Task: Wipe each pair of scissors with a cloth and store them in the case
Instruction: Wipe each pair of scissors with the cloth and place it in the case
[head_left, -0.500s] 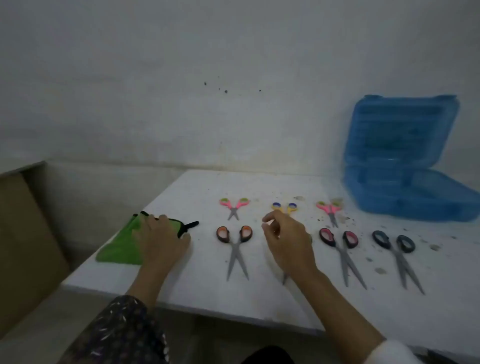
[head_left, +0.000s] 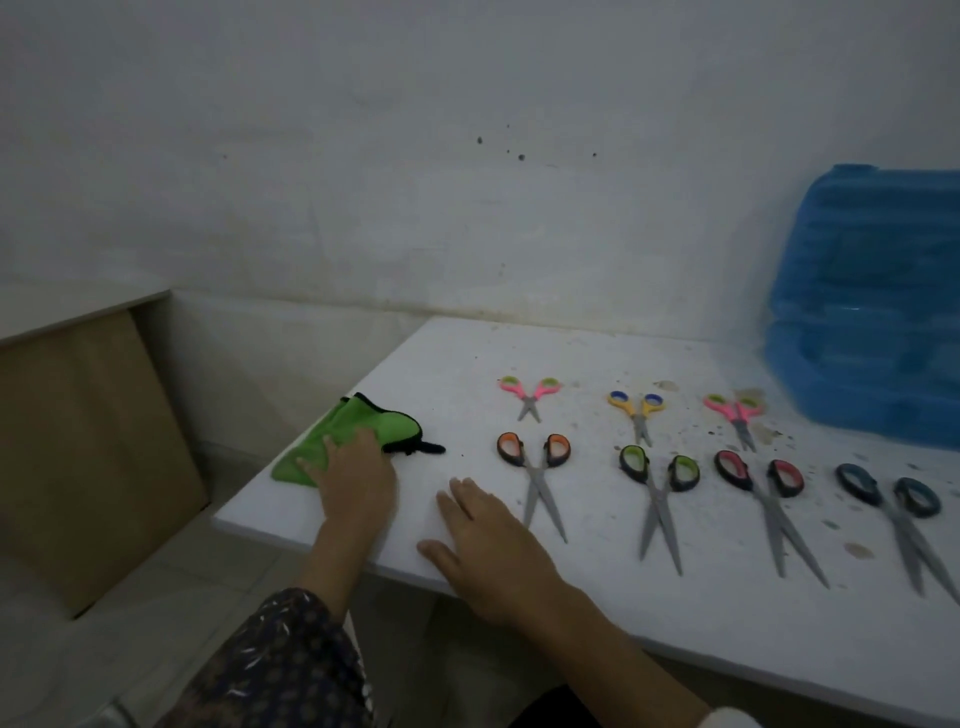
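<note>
A green cloth with a black edge lies at the table's left corner, and my left hand rests flat on its near part. My right hand lies open on the bare tabletop, just left of the black scissors with orange grips. In the front row to the right lie black scissors with green grips, red grips and teal grips. Behind them lie small pink scissors, yellow scissors and a second pink pair. The open blue case stands at the back right.
The white table is speckled with dirt near the case. Its left edge drops to the floor beside a brown cabinet. A pale wall runs behind the table.
My right hand has moved left from over the green-grip scissors and flattened onto the table, uncovering that pair. The view has turned left. My left hand stays on the cloth.
</note>
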